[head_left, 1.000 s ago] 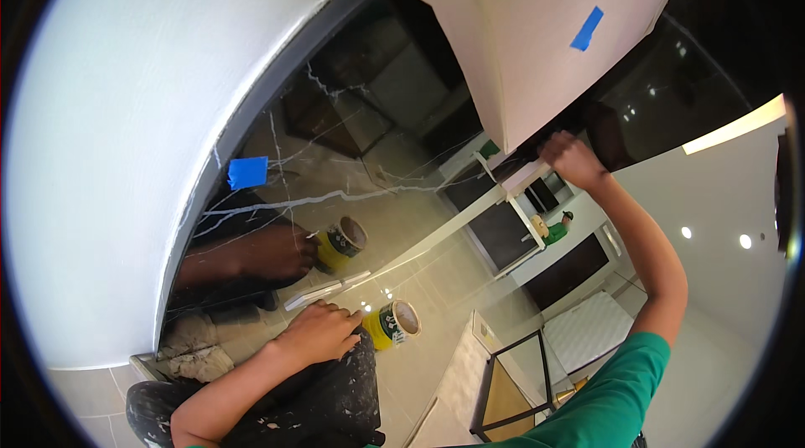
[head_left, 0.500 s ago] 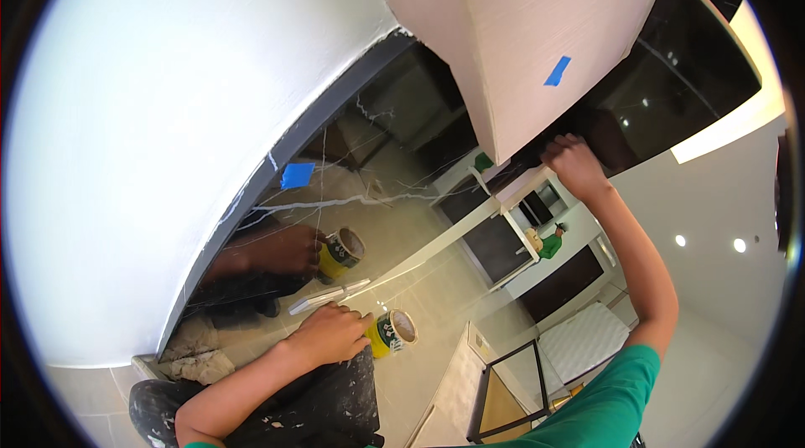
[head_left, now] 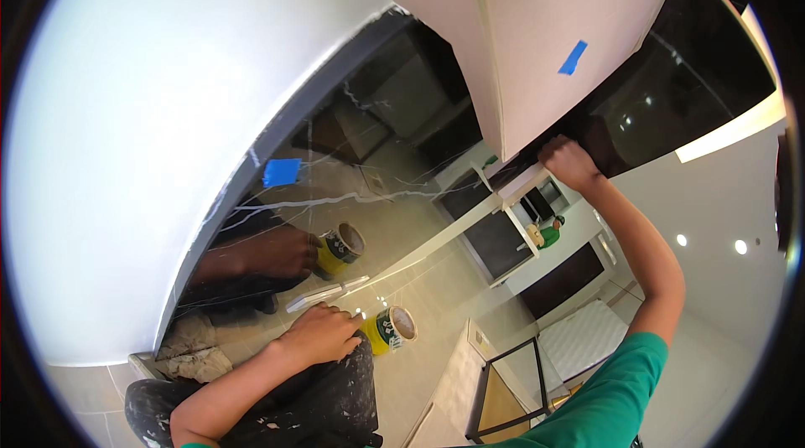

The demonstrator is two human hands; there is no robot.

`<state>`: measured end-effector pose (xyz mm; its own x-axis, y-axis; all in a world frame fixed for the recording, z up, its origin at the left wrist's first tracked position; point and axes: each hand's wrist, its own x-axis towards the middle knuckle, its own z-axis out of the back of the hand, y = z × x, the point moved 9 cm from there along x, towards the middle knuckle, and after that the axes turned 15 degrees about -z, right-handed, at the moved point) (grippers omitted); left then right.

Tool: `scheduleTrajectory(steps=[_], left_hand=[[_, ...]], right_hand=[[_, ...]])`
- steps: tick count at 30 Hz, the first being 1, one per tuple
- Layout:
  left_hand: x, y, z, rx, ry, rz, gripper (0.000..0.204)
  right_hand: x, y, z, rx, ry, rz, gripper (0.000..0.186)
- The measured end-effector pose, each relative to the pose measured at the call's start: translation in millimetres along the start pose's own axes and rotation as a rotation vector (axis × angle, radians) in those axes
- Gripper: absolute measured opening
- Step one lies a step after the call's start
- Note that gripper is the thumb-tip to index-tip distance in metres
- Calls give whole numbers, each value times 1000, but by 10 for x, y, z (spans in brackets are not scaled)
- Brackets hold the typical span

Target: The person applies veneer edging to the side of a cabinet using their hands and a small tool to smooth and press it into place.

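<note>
My left hand [head_left: 323, 332] rests open, fingers slightly bent, on my paint-spotted dark knee [head_left: 319, 398], just left of a yellow tub [head_left: 381, 331]. My raised right hand [head_left: 568, 161] is closed beside the lower edge of a pale pink boxed column [head_left: 520, 46], against dark glossy stone [head_left: 620, 121]; whatever its fingers hold is hidden. The black marbled panel [head_left: 394, 138] ahead of me reflects my arm and the tub, and carries blue tape [head_left: 282, 171]. Another blue strip [head_left: 573, 57] is on the column.
A white wall [head_left: 142, 138] curves at left, with crumpled cloth [head_left: 197, 360] at its foot. A flat board [head_left: 453, 381], black metal frame [head_left: 503, 389] and mattress [head_left: 579, 335] lie behind at lower right. A person in green [head_left: 547, 234] works farther back.
The view shifted over the last second, slightly downward then partly back. Both hands stay in much the same places, with small shifts of the fingers.
</note>
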<state>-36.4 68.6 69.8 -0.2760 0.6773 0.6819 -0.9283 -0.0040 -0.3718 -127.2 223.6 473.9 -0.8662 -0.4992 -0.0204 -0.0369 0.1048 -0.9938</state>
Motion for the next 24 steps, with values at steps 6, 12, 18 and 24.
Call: scheduleTrajectory(steps=[6,12,18,24], left_hand=[[-22,51,-14,14,-84,-40,30],[49,-37,68,40,-11,-34,38],[11,30,119,42,-113,-65,29],[51,-36,77,3,-125,-60,30]], right_hand=[[44,-105,-334,-41,165,-129,10],[49,-77,-82,-64,265,-152,11],[-103,-119,897,64,-74,-134,10],[-208,-46,180,13,-16,-90,10]])
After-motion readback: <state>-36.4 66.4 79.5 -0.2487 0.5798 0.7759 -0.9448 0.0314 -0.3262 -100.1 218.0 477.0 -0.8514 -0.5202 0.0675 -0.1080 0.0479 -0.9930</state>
